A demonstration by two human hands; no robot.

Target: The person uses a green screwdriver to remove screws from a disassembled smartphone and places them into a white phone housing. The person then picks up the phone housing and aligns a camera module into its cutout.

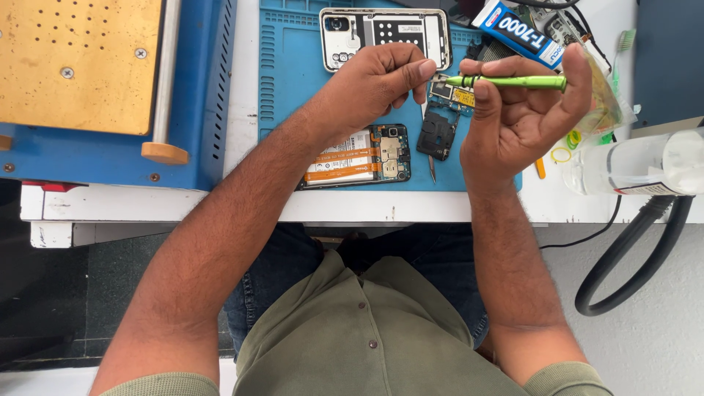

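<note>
Two hands busy: right hand (524, 110) pinches light, stiff green screwdriver (513, 81) mid-shaft; left hand (378, 77) grip closed at its tip, likely slippery.

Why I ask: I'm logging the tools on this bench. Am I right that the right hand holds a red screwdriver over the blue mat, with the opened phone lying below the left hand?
Not quite: the screwdriver is green, not red, as the head view shows. The rest holds: the right hand holds it over the blue mat, and the opened phone lies below the left hand.
</note>
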